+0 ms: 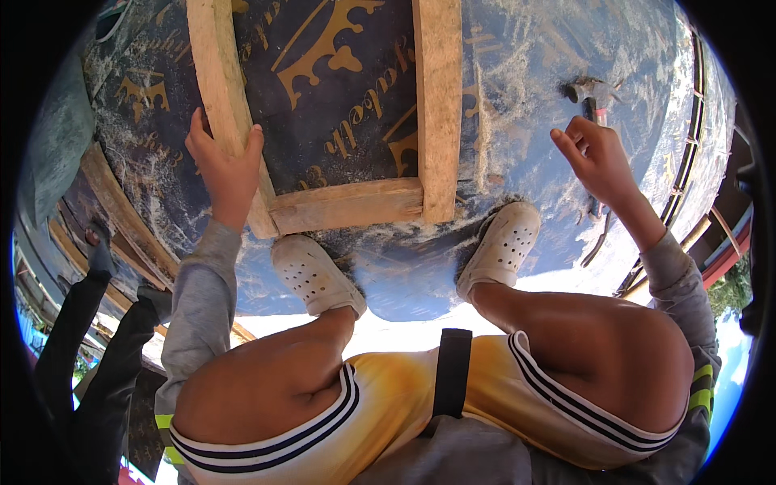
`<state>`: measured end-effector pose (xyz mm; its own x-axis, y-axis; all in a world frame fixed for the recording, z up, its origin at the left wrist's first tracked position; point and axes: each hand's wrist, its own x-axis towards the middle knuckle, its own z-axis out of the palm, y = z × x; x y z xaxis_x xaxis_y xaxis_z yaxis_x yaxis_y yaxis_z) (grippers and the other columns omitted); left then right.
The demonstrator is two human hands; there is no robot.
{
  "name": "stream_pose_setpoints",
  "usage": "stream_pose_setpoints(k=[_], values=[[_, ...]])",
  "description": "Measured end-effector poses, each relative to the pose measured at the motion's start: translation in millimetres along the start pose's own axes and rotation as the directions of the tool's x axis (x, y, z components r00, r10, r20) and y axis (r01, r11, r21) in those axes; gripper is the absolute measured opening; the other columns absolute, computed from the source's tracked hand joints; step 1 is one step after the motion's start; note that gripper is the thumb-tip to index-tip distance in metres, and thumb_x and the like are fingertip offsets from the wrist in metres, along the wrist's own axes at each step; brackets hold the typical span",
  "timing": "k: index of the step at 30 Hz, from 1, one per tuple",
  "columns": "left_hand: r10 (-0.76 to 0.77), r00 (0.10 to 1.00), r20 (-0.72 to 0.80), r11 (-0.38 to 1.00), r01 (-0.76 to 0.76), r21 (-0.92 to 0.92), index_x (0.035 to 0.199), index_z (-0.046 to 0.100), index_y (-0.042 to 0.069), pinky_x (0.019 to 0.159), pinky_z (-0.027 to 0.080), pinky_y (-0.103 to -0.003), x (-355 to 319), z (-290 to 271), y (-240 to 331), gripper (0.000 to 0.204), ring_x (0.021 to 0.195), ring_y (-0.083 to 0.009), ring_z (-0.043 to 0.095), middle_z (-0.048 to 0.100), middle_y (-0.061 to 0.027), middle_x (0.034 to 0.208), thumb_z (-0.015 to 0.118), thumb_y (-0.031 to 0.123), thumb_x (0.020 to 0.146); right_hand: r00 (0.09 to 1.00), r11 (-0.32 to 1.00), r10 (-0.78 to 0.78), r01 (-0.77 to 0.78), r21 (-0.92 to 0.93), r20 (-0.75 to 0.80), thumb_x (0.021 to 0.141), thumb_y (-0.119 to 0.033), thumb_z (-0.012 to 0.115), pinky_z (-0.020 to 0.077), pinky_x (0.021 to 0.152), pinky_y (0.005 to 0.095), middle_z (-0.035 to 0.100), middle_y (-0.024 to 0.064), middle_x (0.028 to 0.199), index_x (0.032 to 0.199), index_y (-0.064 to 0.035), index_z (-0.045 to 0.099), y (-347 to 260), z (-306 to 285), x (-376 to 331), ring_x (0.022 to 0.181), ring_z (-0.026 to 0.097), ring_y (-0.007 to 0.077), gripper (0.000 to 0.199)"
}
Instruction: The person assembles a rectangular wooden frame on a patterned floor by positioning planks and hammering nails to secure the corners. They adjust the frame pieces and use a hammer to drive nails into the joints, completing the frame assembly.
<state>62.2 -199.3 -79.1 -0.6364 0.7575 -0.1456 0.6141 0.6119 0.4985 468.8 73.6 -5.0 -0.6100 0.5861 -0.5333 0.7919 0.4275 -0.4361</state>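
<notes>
Wooden frame [347, 202] lies on the board [525, 73], left hand [226, 166] grasping its left rail to steady it, right hand [598, 158] loosely curled near a hammer [594, 90]

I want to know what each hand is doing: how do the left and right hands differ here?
The left hand is closed around the left wooden rail of the frame, while the right hand holds nothing, its fingers loosely curled. The left hand rests on wood; the right hand hovers above the sawdust-covered dark sheet, just below a hammer. Both wear grey sleeves.
</notes>
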Motion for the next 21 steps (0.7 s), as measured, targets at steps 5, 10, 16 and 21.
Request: stream_pose_setpoints(k=[5,10,16,21], values=[[-0.11,0.946,0.304,0.975,0.162,-0.15,0.151,0.02,-0.009,0.089,0.059,-0.037,-29,-34,-1,0.095,0.118,-0.0343,0.059,0.041,-0.0254,0.135,0.079,0.029,0.087,0.854,0.961,-0.074,0.198,-0.191,0.516,0.096,-0.063,0.054,0.0443,0.044,0.0383,0.051,0.0096,0.042,0.045,-0.0057,0.053,-47,24,41,0.035,0.05,0.02,0.077],[-0.221,0.684,0.695,0.97,0.229,0.083,0.148,0.026,-0.014,0.077,0.059,-0.034,-12,-96,-26,0.097,0.103,-0.0312,0.068,0.063,-0.0236,0.109,0.079,0.04,0.087,0.85,0.99,0.065,0.009,-0.139,0.523,0.087,-0.076,0.057,0.055,0.049,0.032,0.061,0.0077,0.053,0.052,-0.0069,0.059,-92,48,64,0.046,0.063,0.0167,0.078],[-0.366,0.519,0.773,0.93,0.229,0.287,0.116,0.064,-0.007,0.062,0.056,-0.032,8,-64,-1,0.07,0.076,-0.0191,0.067,0.067,-0.0148,0.092,0.067,0.057,0.09,0.887,0.983,0.141,-0.073,-0.166,0.441,0.086,-0.068,0.064,0.0546,0.049,0.0349,0.063,0.0088,0.058,0.079,-0.0016,0.07,-101,69,46,0.051,0.066,0.0204,0.067],[-0.358,0.541,0.761,0.934,0.212,0.288,0.104,0.07,-0.004,0.05,0.053,-0.027,7,-61,-18,0.062,0.054,-0.015,0.064,0.066,-0.0077,0.07,0.069,0.056,0.088,0.908,0.803,-0.406,0.41,-0.432,0.106,0.079,-0.062,0.074,0.056,0.06,0.0397,0.063,0.0072,0.065,0.104,-0.0031,0.069,-138,79,16,0.064,0.069,0.0248,0.064]])
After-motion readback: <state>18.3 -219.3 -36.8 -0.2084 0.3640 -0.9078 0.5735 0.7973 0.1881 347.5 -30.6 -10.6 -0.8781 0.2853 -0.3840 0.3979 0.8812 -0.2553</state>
